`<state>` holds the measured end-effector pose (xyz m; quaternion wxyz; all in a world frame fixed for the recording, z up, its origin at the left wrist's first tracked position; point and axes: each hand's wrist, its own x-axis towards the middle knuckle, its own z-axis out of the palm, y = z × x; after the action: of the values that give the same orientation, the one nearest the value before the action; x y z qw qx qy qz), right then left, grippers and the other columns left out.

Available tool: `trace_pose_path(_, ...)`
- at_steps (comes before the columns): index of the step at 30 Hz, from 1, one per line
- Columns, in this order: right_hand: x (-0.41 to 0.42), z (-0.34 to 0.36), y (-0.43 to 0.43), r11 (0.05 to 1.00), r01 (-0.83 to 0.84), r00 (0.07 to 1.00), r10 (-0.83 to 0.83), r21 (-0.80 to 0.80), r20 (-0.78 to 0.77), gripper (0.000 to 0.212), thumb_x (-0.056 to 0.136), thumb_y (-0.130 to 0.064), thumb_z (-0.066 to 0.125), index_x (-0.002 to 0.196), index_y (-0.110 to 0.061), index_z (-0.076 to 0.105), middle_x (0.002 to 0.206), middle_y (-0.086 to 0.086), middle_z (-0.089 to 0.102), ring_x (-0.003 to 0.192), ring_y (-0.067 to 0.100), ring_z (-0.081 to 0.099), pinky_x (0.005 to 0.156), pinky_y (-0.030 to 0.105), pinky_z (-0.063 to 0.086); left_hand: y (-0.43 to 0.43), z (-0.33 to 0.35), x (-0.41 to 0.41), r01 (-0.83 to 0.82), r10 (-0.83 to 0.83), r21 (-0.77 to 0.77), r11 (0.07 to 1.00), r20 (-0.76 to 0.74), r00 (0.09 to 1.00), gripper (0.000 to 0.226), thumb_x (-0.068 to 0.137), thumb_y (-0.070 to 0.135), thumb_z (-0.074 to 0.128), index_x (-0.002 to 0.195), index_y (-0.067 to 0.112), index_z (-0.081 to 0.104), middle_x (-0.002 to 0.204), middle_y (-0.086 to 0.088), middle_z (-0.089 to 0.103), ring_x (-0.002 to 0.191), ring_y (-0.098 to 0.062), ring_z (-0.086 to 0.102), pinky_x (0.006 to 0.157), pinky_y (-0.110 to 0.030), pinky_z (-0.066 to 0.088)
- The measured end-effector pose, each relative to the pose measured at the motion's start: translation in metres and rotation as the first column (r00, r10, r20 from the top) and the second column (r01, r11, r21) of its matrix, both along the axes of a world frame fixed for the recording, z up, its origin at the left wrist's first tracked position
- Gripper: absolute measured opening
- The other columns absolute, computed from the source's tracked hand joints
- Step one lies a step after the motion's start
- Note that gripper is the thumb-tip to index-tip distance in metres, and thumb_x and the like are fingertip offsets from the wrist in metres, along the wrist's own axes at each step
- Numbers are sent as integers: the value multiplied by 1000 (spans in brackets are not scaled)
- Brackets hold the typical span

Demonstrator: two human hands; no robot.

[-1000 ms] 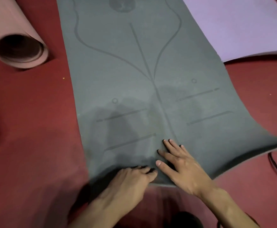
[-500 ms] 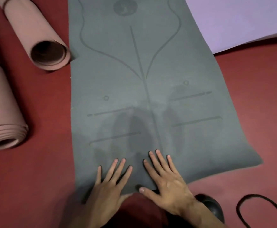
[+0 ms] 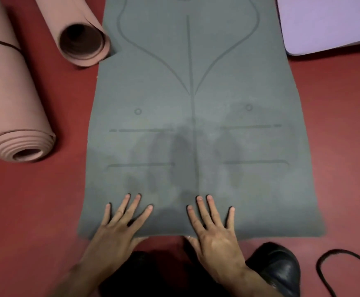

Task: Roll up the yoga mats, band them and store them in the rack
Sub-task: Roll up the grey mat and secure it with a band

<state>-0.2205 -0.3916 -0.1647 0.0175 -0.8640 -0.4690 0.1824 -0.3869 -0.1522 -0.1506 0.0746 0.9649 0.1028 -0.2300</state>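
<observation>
The grey mat runs bare ahead of the left hand and right hand, which lie flat on its near end. On the left, an open-ended pink roll touches the mat's edge. A banded pink roll lies farther out, with a strip of red floor between it and the mat. On the right, floor stays open up to the lilac mat. A black shoe and a black band loop crowd the near right.
</observation>
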Motion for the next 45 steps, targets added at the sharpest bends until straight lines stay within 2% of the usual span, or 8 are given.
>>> trace_pose_path(6, 3, 2, -7, 995, 29, 999, -33, 93, 41, 70, 100, -61, 37, 147, -15, 59, 160, 11, 45, 151, 31, 37, 110, 67, 24, -45, 4, 37, -66, 52, 34, 997, 306, 951, 71, 96, 64, 43, 152, 20, 52, 158, -2, 50, 151, -24, 37, 121, -57, 25)
trace_pose_path(14, 33, 15, -9, 965, -98, 984, 58, 244, 167, 68, 107, -60, 34, 148, -10, 57, 159, 8, 47, 154, 29, 33, 120, 68, 25, -46, -3, 43, -107, 36, 142, 984, 433, 901, 71, 96, 58, 46, 154, 17, 50, 163, -8, 41, 155, -31, 29, 124, -64, 16)
trace_pose_path(19, 58, 7, 14, 974, -103, 975, 58, 202, 215, 70, 106, -61, 33, 149, -11, 56, 160, 7, 46, 155, 31, 30, 122, 68, 19, -76, -5, 63, -177, 106, 68, 982, 577, 810, 48, 100, 28, 50, 146, 17, 57, 157, -4, 51, 150, -31, 41, 123, -66, 18)
trace_pose_path(23, 63, -3, 16, 983, -128, 984, 109, 129, 143, 80, 102, -67, 35, 155, -9, 46, 167, 9, 34, 159, 28, 18, 124, 65, 17, -88, -17, 65, -267, 228, 9, 964, 498, 837, 55, 101, 34, 45, 152, 15, 53, 164, -4, 41, 154, -26, 35, 124, -63, 14)
trace_pose_path(31, 73, -4, 18, 986, -62, 992, 43, 156, 121, 82, 103, -66, 31, 156, -5, 44, 169, 11, 28, 160, 26, 14, 124, 64, 17, -49, -23, 96, -52, 15, 68, 996, 460, 888, 62, 102, 39, 44, 160, 16, 39, 169, -7, 30, 159, -26, 20, 126, -61, 15)
trace_pose_path(35, 51, 5, 3, 951, -127, 950, 35, 284, 310, 57, 104, -43, 54, 149, -9, 55, 163, 8, 42, 155, 34, 30, 120, 72, 19, -51, -32, 92, -66, 31, 75, 995, 404, 914, 61, 103, 39, 42, 161, 19, 37, 169, -10, 29, 160, -27, 17, 124, -63, 21)
trace_pose_path(38, 29, 1, -25, 949, -186, 927, 84, 254, 365, 58, 94, -18, 62, 151, -11, 52, 165, 9, 38, 155, 38, 29, 121, 73, 12, -50, -33, 97, -125, 85, 71, 990, 411, 908, 61, 104, 39, 40, 161, 18, 37, 169, -12, 28, 159, -29, 19, 124, -62, 20)
trace_pose_path(45, 40, -9, -31, 975, -152, 970, 116, 164, 213, 54, 105, -48, 40, 150, -22, 56, 163, 1, 43, 156, 27, 29, 125, 62, 17, -50, -30, 92, -50, 43, -1, 999, 529, 848, 56, 105, 33, 48, 158, 14, 43, 167, -8, 34, 158, -23, 25, 125, -56, 25)
